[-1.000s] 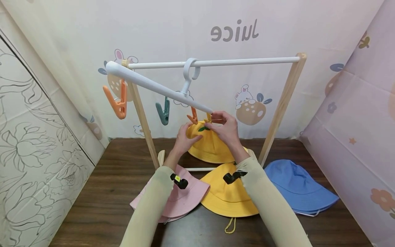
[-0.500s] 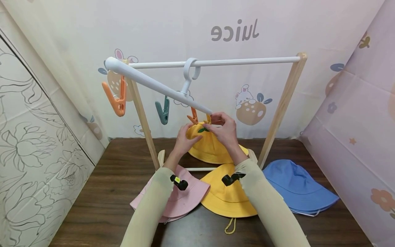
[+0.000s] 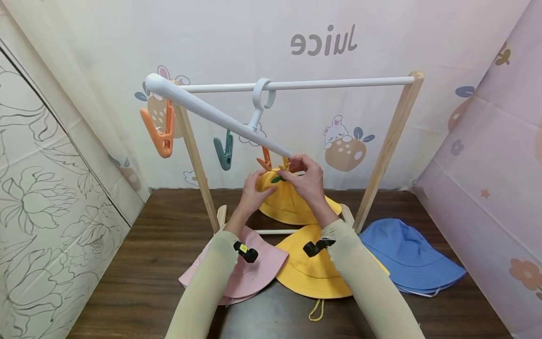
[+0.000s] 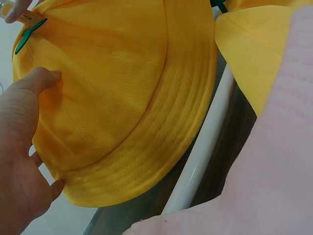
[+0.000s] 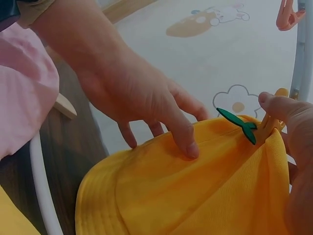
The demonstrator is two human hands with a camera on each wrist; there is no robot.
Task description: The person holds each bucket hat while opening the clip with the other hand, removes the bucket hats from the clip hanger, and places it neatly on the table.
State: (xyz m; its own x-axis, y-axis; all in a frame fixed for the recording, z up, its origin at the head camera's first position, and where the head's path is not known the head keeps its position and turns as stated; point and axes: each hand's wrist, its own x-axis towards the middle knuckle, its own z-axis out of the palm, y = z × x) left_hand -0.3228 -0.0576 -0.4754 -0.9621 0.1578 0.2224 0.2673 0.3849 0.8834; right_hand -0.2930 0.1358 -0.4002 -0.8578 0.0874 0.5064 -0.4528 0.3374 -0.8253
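A yellow bucket hat point(image 3: 292, 205) hangs crown up below the right end of a white hanger point(image 3: 220, 117). My left hand point(image 3: 252, 194) holds its side, thumb on the front and fingers partly hidden behind the cloth. With my right hand point(image 3: 309, 181) I pinch a yellow clothespin point(image 5: 270, 115) at the crown, beside a green leaf tab point(image 5: 239, 125). In the left wrist view the hat's brim point(image 4: 181, 98) curves down. An orange clothespin point(image 3: 265, 160) hangs just left of the yellow one. Whether the yellow pin's jaws grip the cloth, I cannot tell.
The hanger hooks over the rack's white rail point(image 3: 338, 85). A green clothespin point(image 3: 224, 150) and a larger orange clothespin point(image 3: 164, 132) hang further left. Pink hats point(image 3: 258, 268), another yellow hat point(image 3: 311, 273) and blue hats point(image 3: 406, 254) lie on the dark wooden table point(image 3: 139, 282).
The hanger's left end has risen slightly, along with its orange clothespin. My right hand has shifted a little left and down. The left hand stays on the hat.
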